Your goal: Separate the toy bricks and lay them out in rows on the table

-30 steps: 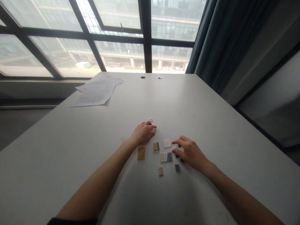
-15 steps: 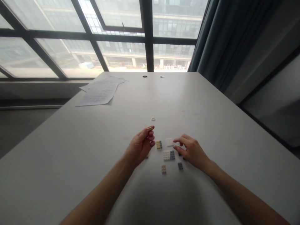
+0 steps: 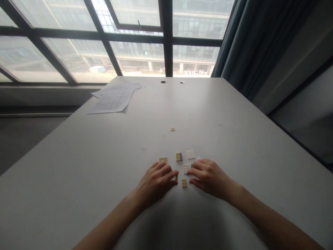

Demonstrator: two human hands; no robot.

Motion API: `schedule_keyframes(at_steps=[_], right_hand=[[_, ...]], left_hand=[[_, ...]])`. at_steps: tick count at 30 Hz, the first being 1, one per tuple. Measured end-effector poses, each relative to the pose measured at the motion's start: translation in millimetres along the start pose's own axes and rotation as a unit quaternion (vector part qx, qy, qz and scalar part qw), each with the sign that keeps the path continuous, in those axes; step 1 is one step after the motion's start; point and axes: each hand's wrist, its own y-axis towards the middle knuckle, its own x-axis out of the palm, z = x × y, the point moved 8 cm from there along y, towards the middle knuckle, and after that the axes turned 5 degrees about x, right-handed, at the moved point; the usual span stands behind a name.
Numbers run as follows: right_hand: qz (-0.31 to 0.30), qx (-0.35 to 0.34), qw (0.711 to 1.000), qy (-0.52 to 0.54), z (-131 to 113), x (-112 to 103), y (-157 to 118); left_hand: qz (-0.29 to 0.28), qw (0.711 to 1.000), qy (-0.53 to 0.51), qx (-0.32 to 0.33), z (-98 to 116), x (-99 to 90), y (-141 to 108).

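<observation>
Between the thumb and index finger of my left hand (image 3: 158, 178) is a small tan toy brick (image 3: 176, 177), held upright near the table. Another tan brick (image 3: 163, 159) lies just beyond those knuckles. My right hand (image 3: 210, 176) is open, its thumb and index finger apart, hovering at a white brick (image 3: 186, 168) whose right side it partly hides. A studded tan brick (image 3: 184, 183) rests between the two hands. Farther back sit a tan-and-grey brick piece (image 3: 179, 157) and a smooth white plate (image 3: 190, 154).
A small white piece (image 3: 172, 128) lies farther out on the white table (image 3: 221, 139). Printed papers (image 3: 111, 100) are spread at the far left. Windows stand behind the table, and a dark curtain (image 3: 244, 52) hangs at the right.
My left hand has come down and nearer with the tan brick, turning it upright and uncovering another tan brick. My right hand has moved nearer and now covers the grey bricks.
</observation>
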Motion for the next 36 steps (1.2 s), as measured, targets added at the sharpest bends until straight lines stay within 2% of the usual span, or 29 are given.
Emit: schedule_keyframes(at_steps=[4,11,30,36], right_hand=[[-0.034,-0.030,0.998,-0.048,-12.2,9.3,0.9],[-0.033,-0.035,0.998,-0.047,-12.2,15.7,0.4],[-0.035,-0.031,0.998,-0.042,-11.1,18.9,0.5],[-0.019,-0.008,0.999,-0.031,-1.1,5.1,0.7]], left_hand=[[-0.060,0.997,0.053,0.023,7.6,19.4,-1.7],[-0.081,0.995,0.050,0.017,11.6,28.3,1.9],[-0.072,0.997,0.026,-0.015,5.2,31.3,-4.2],[-0.015,1.000,0.013,-0.005,12.7,21.4,4.4]])
